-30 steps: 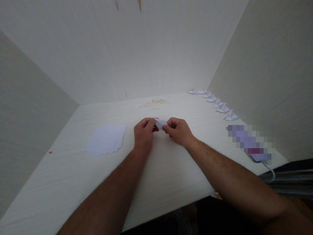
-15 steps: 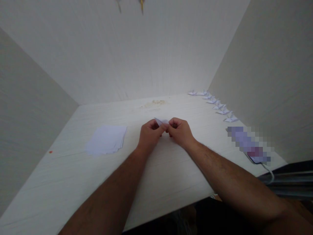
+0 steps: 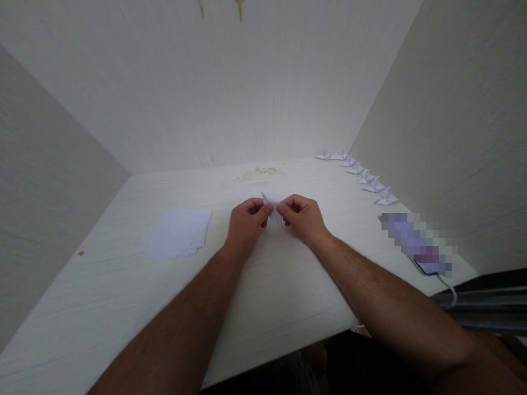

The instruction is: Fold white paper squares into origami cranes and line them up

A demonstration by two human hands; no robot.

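Between my two hands is a small piece of folded white paper (image 3: 275,213), pointed at its upper left and lower end. My left hand (image 3: 248,219) pinches its left side between thumb and fingers. On the opposite side, my right hand (image 3: 302,218) grips it the same way, fingers curled. The fingertips cover part of the folds. Both hands are over the middle of the white table (image 3: 263,296). Farther off, along the right wall, stands a row of several folded white paper birds (image 3: 373,185).
A loose stack of white paper sheets (image 3: 177,233) lies to the left. At the right, a phone (image 3: 428,267), mostly blurred out, has a white cable (image 3: 453,293) running off the table. Pale walls (image 3: 247,99) enclose the back and sides. A small red spot (image 3: 81,253) marks the left.
My hands have moved slightly apart, and more of the folded paper shows between them. Its lower point is now visible. The view has shifted slightly.
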